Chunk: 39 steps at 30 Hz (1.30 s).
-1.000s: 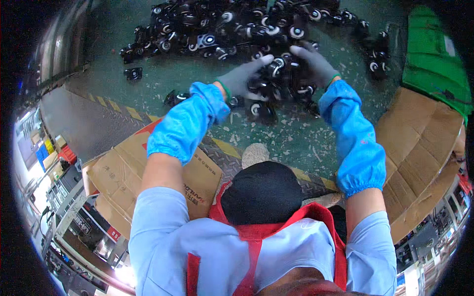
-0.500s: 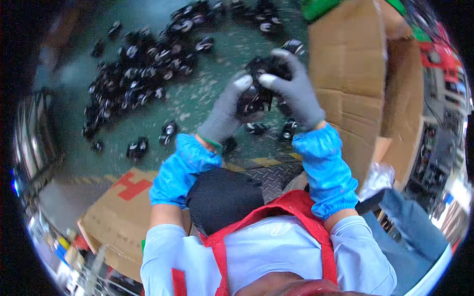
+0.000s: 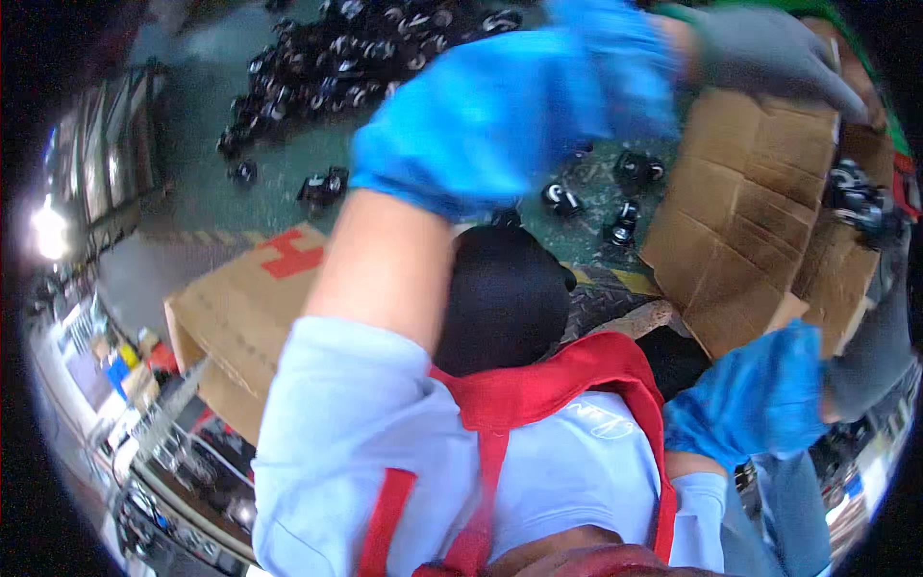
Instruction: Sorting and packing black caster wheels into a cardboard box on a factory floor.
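My left arm in its blue sleeve cover reaches across to the upper right. The gloved grey left hand (image 3: 779, 58) is over the top of a tall cardboard box (image 3: 745, 202), fingers stretched out, blurred, with nothing visible in them. At the right rim my gloved right hand (image 3: 880, 327) is beside the same box; its fingers are smeared and partly hidden. Between the hands, at the box's mouth, is a cluster of black casters (image 3: 856, 197) with silvery rims. Whether the right hand touches them I cannot tell.
Many more black casters (image 3: 336, 67) lie heaped on the green floor, with several loose ones (image 3: 561, 199) nearer me. Another cardboard box (image 3: 240, 308) with a red mark stands at my left. A yellow-black striped edge (image 3: 630, 281) runs along the floor before me.
Both hands have swung from over the floor in front of me to the tall box at the right. The black casters that were between them are now at the box's mouth.
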Available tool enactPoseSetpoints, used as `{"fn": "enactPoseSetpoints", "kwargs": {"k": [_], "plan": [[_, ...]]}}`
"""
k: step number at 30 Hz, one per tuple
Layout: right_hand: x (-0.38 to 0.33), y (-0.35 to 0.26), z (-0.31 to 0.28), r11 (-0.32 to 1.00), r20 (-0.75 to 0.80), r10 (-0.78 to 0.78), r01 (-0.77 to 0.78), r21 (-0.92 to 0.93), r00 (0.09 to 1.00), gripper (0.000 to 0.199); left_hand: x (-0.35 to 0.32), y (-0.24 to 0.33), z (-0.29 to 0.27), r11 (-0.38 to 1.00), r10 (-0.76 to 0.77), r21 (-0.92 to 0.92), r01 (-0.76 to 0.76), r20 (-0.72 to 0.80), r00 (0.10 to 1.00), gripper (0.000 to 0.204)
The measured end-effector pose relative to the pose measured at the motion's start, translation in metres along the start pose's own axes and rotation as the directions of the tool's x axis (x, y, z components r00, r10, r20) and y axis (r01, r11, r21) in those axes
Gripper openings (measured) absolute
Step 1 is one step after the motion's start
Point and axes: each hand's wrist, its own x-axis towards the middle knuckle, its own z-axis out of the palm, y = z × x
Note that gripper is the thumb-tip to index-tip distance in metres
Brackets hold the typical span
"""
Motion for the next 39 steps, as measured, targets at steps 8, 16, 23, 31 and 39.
{"fn": "enactPoseSetpoints", "kwargs": {"k": [8,16,23,31,39], "plan": [[-0.197,0.081,0.274,0.856,0.650,0.399,-0.516,-0.013,0.647,0.109,-0.408,-0.067,-0.203,0.114,-0.361,0.383,0.917,-0.843,0.398,0.085],[-0.233,0.159,0.346,0.618,0.718,0.625,-0.756,-0.216,0.306,0.102,-0.488,-0.108,-0.163,-0.342,-0.252,-0.028,0.939,-0.960,-0.120,0.082],[-0.245,0.104,0.317,0.942,0.829,0.237,-0.330,-0.067,0.508,0.103,-0.444,-0.086,-0.133,0.133,-0.453,0.316,0.939,-0.823,0.342,0.081],[-0.237,0.033,0.363,0.833,0.791,0.421,-0.534,-0.144,0.444,0.096,-0.381,-0.128,-0.073,0.279,-0.348,0.300,0.912,-0.854,0.387,0.058],[-0.272,0.029,0.360,0.926,0.852,0.125,-0.367,0.083,0.508,0.075,-0.311,-0.140,0.015,0.710,-0.657,-0.208,0.673,-0.538,0.527,0.053]]}}
